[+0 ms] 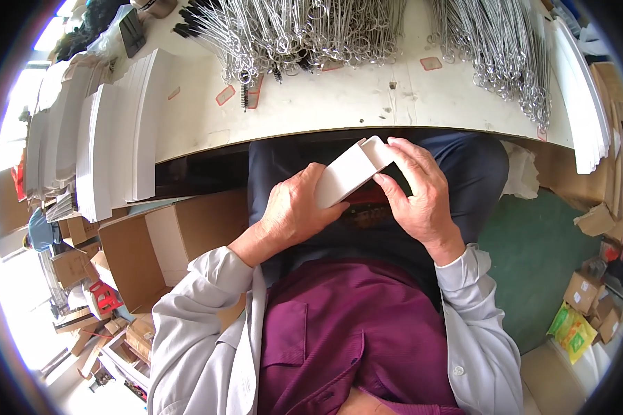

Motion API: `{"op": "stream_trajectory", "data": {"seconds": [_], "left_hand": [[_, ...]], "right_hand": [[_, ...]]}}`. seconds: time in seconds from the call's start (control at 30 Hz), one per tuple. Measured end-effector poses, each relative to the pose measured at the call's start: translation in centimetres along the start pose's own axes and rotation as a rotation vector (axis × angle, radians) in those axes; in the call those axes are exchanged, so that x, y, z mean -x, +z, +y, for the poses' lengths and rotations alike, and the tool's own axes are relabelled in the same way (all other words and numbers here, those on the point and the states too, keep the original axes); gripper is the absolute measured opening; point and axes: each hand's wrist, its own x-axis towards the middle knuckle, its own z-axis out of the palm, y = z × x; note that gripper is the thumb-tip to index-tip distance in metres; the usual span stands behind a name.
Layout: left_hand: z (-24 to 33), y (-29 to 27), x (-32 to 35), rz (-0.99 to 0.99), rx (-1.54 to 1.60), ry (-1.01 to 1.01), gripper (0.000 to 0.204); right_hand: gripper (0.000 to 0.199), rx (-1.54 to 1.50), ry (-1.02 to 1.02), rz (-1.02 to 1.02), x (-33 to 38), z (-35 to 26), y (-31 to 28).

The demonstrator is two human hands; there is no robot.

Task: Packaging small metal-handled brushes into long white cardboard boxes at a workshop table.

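Observation:
A small white cardboard box (pixel 348 172) is held tilted above my lap, in front of the table's near edge. My left hand (pixel 294 206) grips its lower left end, thumb beneath and fingers behind. At the upper right end, a box flap (pixel 376 153) stands out, and my right hand (pixel 420 188) pinches at it between fingers and thumb. Whatever lies inside the box is hidden from this view. On the table beyond lies a large pile of wire-handled brushes (pixel 298 34) with looped ends, and a second bundle (pixel 498 48) sits to its right.
Stacks of flat white cartons stand at the table's left (pixel 135 131) and right (pixel 581 97) ends. One loose brush (pixel 244 97) lies near the pile. An open brown cardboard box (pixel 135 252) is on the left below the table. More cartons and a yellow-green bag (pixel 572 332) lie at right.

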Motion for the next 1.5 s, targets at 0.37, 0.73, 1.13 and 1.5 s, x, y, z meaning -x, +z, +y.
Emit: {"op": "stream_trajectory", "data": {"seconds": [0.37, 0.73, 1.13, 1.5], "left_hand": [[-0.5, 0.7, 0.1, 0.040, -0.018, -0.031, 0.053], [-0.6, 1.1, 0.8, 0.024, -0.029, -0.037, 0.054], [-0.2, 1.9, 1.2, 0.031, -0.011, 0.002, 0.058], [-0.3, 2.2, 1.3, 0.042, 0.017, 0.041, 0.070]], "right_hand": [[0.031, -0.134, 0.071, 0.057, 0.5, -0.5, 1.8], [0.032, -0.413, 0.275, -0.129, 1.5, -1.1, 2.4], [0.026, -0.625, 0.493, -0.142, 1.9, -0.8, 2.9], [0.028, -0.682, 0.518, -0.152, 2.1, -0.7, 3.1]]}}
